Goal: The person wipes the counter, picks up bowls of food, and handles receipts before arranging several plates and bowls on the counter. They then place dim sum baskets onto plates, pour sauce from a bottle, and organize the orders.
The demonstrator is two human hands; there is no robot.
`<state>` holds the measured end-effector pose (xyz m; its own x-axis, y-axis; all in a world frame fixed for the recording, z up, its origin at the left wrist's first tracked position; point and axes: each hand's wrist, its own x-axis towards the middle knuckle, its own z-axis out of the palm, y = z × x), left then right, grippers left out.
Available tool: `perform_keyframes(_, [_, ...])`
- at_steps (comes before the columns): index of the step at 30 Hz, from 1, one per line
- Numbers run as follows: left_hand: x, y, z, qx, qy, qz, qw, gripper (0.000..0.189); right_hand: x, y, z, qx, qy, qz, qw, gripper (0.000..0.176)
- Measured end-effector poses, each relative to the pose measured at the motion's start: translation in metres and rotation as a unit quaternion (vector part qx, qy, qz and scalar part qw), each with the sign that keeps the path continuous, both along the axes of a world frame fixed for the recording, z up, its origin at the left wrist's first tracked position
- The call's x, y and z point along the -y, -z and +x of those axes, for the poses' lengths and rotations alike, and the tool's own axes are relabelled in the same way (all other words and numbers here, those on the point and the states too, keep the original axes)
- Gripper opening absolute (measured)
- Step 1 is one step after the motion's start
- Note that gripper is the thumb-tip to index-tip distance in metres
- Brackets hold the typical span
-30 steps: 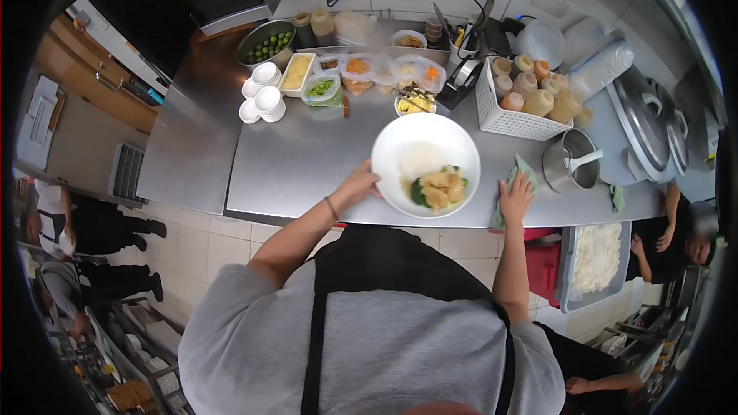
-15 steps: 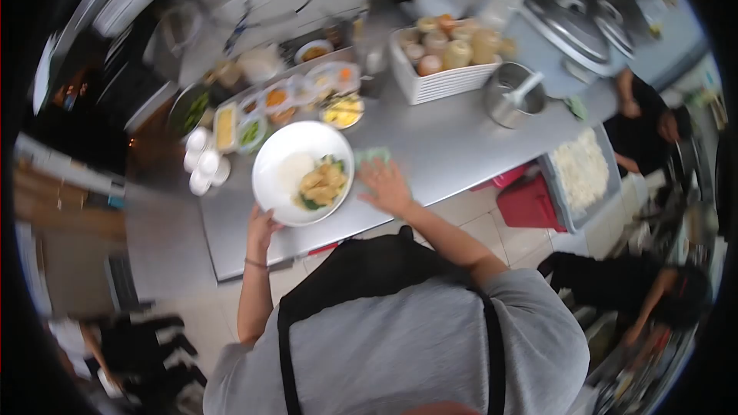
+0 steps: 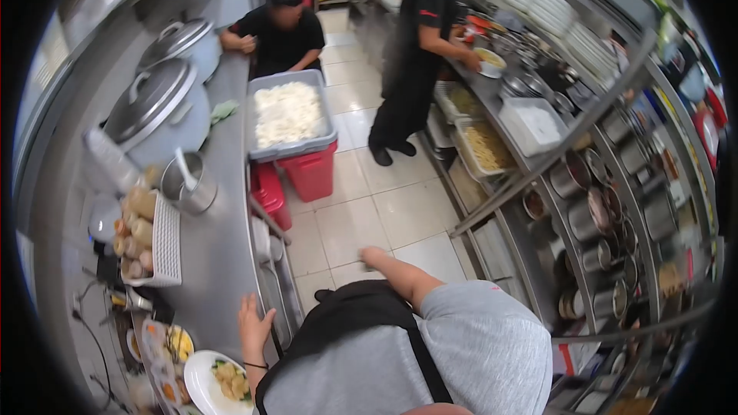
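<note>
My left hand (image 3: 252, 327) is spread over the front edge of the steel counter (image 3: 219, 261), fingers apart and holding nothing. Close beside it, at the bottom of the view, a white bowl (image 3: 198, 388) holds yellowish chunks of food (image 3: 231, 379) with green leaves; my forearm stands near its rim. My right hand (image 3: 374, 257) is out over the tiled floor in front of my apron, its fingers curled in. A small greyish patch shows under those fingers, and I cannot tell what it is.
A white basket of sauce bottles (image 3: 163, 242) and a steel pot (image 3: 189, 184) with a white-handled utensil stand on the counter. A grey tub (image 3: 255, 142) of white food rests on a red bin (image 3: 311, 177). Two people in black work ahead; pot shelves (image 3: 573, 242) line the right.
My view has swung right, along the aisle. My left hand has let go of the bowl's rim. My right hand has left the counter and green cloth, moving out over the floor.
</note>
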<state>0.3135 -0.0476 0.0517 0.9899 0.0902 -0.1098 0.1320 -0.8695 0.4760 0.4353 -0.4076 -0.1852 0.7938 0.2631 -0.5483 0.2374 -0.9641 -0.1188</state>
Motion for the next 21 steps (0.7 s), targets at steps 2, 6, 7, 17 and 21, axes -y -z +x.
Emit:
perform_keyframes(2, [0.003, 0.010, 0.027, -0.062, 0.066, -0.046, 0.995, 0.075, 0.094, 0.028, -0.055, 0.053, 0.250, -0.014, 0.967, 0.034])
perform_keyframes(6, [-0.043, 0.048, 0.076, -0.065, 0.065, 0.033, 0.995, 0.088, 0.210, 0.011, -0.173, -0.068, 0.455, -0.118, 0.880, 0.042])
perform_keyframes(7, [-0.049, 0.046, 0.086, -0.073, 0.042, 0.041, 0.996, 0.092, 0.239, 0.038, -0.205, -0.079, 0.468, -0.117, 0.872, 0.041])
perform_keyframes(17, [-0.091, 0.071, 0.146, -0.217, 0.010, 0.168, 0.962, 0.118, 0.165, -0.001, -0.256, -0.048, 0.561, -0.083, 0.822, 0.023])
perform_keyframes(21, [-0.095, 0.059, 0.150, -0.207, 0.076, 0.177, 0.959, 0.117, 0.109, -0.048, -0.204, 0.049, 0.572, -0.009, 0.819, 0.038])
